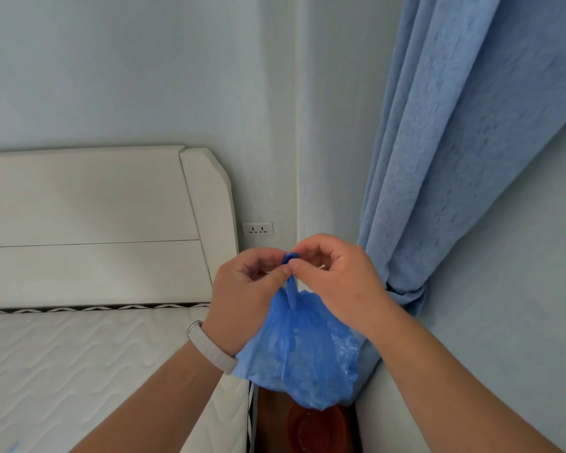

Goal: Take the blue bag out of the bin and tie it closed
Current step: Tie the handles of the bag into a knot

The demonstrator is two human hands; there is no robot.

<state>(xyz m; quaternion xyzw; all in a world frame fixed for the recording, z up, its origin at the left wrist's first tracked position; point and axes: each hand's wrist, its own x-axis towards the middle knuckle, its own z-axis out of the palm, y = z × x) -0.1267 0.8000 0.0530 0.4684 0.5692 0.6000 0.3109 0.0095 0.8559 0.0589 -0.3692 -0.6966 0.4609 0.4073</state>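
The blue bag hangs in mid-air in front of me, bulging at the bottom, its neck gathered into a thin twisted strip that ends in a small loop at the top. My left hand pinches that strip from the left, a pale band on its wrist. My right hand pinches the same strip from the right, fingertips meeting the left hand's at the loop. Directly below the bag stands the red-brown bin, partly hidden by the bag.
A white mattress and white headboard fill the left. A blue curtain hangs on the right, tied back near my right wrist. A wall socket sits behind my hands. The bin stands in a narrow gap beside the bed.
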